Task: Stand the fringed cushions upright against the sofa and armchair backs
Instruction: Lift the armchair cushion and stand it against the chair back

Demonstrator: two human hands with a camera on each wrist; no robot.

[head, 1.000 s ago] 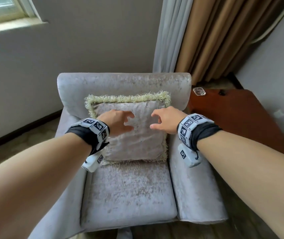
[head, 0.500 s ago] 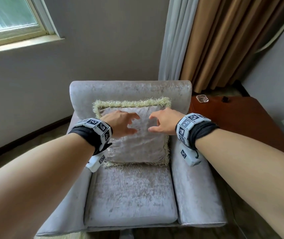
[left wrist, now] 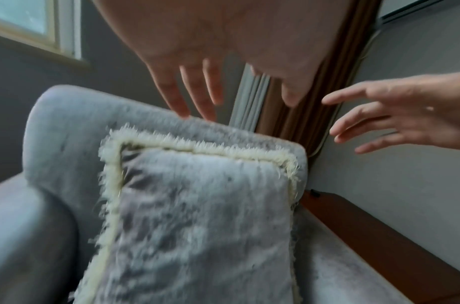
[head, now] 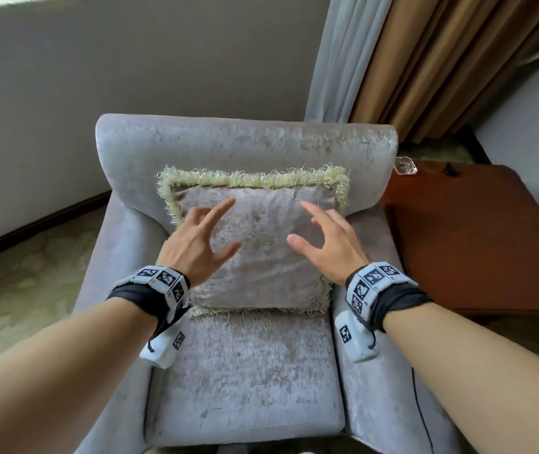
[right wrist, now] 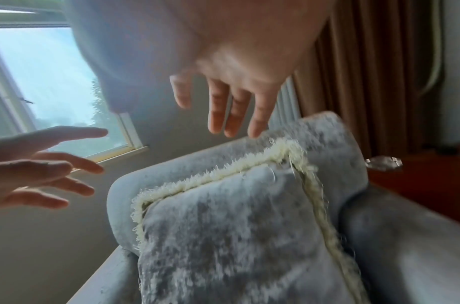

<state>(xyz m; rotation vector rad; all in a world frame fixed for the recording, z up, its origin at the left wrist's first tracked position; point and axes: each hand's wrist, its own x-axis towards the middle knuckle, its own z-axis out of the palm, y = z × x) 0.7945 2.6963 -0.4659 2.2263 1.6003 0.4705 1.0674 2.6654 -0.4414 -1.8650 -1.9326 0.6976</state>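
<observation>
— Velvet, grey and crushed, with a pale fringe all round; that fringed cushion [head: 255,247] stands propped against the back of the armchair [head: 245,142], its lower edge on the seat.

— And the hands? Gripping it?

— Neither; the left hand [head: 196,244] and the right hand [head: 327,244] hover in front of its face with fingers spread and loose, holding nothing; from the wrist views the fingertips [left wrist: 184,111] sit just above the top fringe, apart from it as far as I can tell.

— How would it handle, do you reckon?

— Soft and light, I'd judge; it will sag if pinched at one corner, and the fringe looks straggly enough to snag; better to take both side edges, one outboard of each palm, or press flat on the face.

— Anything in the way?

— Little; a brown wooden side table [head: 477,244] stands beyond the right hand, with a small glass dish [head: 405,166] at its far corner; curtains [head: 425,60] hang behind; the chair arms flank both wrists closely.
</observation>
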